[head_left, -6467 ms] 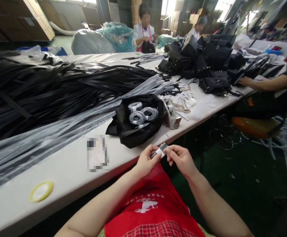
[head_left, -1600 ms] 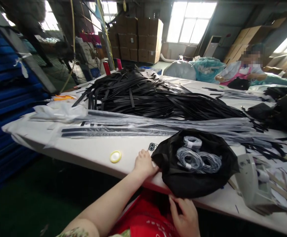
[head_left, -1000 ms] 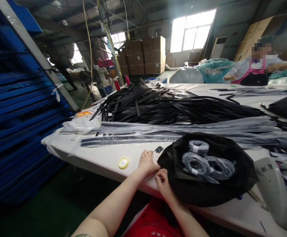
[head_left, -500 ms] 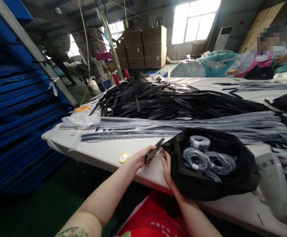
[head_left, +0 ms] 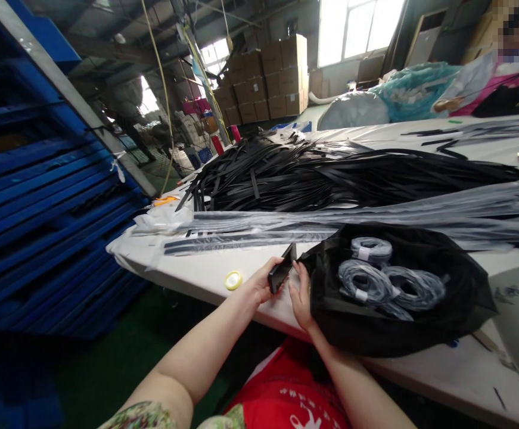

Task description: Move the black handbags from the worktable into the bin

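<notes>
My left hand (head_left: 263,283) is closed around a dark smartphone (head_left: 280,275), held tilted above the front edge of the white table. Facing it, my right hand (head_left: 301,300) has its fingers stretched out; the fingertips are close to the phone's right side, and whether they touch it I cannot tell. Just right of that hand sits a black bag (head_left: 397,341), its mouth open upward. Inside lie several coils of clear-wrapped grey cable (head_left: 364,281), some with white bands. A yellow-rimmed roll of tape (head_left: 233,280) lies left of my left hand.
Long black strips (head_left: 286,179) are heaped across the table (head_left: 205,271), with plastic-wrapped strips (head_left: 250,229) in front. Blue racking (head_left: 62,238) stands at left, cardboard boxes (head_left: 281,77) at the back. A grey-white container (head_left: 516,316) is at right. A person (head_left: 478,89) sits far right.
My view has turned a little, shifting the scene. The phone is tilted more upright in my left hand, and my right fingers have come up closer to it.
</notes>
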The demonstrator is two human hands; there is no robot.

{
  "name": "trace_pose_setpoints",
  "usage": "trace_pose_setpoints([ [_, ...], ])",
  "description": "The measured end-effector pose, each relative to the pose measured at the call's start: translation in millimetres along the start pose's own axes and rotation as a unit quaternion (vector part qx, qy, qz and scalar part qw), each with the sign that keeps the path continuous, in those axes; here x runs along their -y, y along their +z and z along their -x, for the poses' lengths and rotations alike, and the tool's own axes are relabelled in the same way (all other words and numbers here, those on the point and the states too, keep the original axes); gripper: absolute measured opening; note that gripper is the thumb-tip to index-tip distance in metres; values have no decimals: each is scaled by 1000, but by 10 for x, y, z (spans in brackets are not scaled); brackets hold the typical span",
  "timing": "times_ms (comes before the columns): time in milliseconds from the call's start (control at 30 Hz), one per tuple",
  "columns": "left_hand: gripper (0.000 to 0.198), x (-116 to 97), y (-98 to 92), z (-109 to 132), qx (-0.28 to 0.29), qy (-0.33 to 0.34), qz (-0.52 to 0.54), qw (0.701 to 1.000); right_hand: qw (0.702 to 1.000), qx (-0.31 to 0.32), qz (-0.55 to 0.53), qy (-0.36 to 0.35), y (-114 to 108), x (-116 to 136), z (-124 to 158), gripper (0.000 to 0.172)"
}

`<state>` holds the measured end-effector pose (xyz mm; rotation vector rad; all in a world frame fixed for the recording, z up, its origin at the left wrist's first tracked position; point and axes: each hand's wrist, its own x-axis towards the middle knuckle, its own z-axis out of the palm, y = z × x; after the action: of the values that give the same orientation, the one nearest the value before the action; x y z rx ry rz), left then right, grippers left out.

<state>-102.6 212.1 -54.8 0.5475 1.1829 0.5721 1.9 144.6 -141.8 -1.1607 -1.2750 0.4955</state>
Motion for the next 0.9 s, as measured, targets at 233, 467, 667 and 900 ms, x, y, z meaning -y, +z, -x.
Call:
trace_pose_setpoints([
  [233,30,53,152,-61,-45,23,-8,999,999,-19,-24,16,-29,-96,-15,52],
  [467,31,31,247,-1,-77,20,-12,997,999,-13,-31,18,-36,25,-32,53],
  [667,26,56,252,-5,-81,29,6,996,999,-16,-34,20,28,23,-3,55],
  [900,22,102,274,-8,-80,42,38,995,1000,-27,-8,8,23,70,32,57],
])
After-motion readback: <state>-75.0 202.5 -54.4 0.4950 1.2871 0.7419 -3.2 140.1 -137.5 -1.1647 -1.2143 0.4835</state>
